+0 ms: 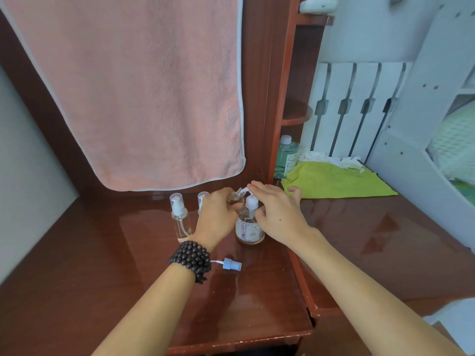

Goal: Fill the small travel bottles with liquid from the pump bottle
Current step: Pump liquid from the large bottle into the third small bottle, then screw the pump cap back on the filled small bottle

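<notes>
A clear pump bottle (249, 228) with a patterned label and pinkish liquid stands on the brown wooden desk (144, 273). My right hand (276, 214) lies flat over its white pump head, fingers straight. My left hand (218, 214) grips a small uncapped travel bottle (237, 194), tilted with its neck at the pump's nozzle. A capped travel bottle (180, 217) stands to the left, and another (201, 200) is half hidden behind my left hand. A loose blue spray cap with its tube (230, 264) lies on the desk near my left wrist.
A pink towel (138, 93) hangs over the back panel. To the right lie a green cloth (336, 182), a green liquid bottle (285, 156) and crumpled white tissue (331, 160). White shelving (421, 140) stands at far right. The desk's front edge is near my forearms.
</notes>
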### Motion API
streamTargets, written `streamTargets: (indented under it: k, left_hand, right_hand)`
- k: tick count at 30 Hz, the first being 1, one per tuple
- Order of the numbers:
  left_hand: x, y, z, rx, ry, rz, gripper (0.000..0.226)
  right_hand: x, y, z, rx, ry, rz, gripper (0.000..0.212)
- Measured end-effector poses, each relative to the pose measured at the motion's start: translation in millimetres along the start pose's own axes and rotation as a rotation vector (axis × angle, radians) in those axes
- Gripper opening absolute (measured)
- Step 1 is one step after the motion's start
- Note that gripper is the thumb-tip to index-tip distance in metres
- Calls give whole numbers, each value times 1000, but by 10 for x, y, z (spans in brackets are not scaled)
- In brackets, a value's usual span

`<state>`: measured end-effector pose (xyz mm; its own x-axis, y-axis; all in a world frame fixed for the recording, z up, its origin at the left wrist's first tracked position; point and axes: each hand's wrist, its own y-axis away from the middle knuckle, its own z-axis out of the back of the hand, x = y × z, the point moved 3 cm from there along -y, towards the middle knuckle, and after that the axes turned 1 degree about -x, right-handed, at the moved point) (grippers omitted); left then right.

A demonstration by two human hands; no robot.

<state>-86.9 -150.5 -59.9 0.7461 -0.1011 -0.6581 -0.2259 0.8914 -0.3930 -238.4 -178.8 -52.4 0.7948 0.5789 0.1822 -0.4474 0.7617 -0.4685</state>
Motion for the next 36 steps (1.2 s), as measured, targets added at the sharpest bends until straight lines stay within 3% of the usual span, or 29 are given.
streamTargets:
  k: [7,13,16,21,23,26,30,36]
  left_hand:
    - [18,109,26,0,78,96,4]
    - [39,197,158,-59,179,149,28]
    - [1,238,306,-88,318,151,21]
    - [27,337,631,-143,378,173,33]
    - [69,393,757,-167,348,172,37]
    - [129,519,895,-164,340,180,32]
    - [215,709,998,-159,348,200,27]
    - [388,896,1066,-150,321,243,26]
  right_hand:
    - [3,2,-17,-10,5,2,61]
    - [33,4,-30,6,36,-3,61]
    - [50,15,-14,3,44,-10,63]
    - [354,198,29,-189,-9,77,48]
    - [509,319,-70,-104,-61,116,36]
    - [649,496,-344,167,-41,111,32]
    - [732,640,-629,349,65,40,20]
    - [732,712,-689,337,26,-7,9]
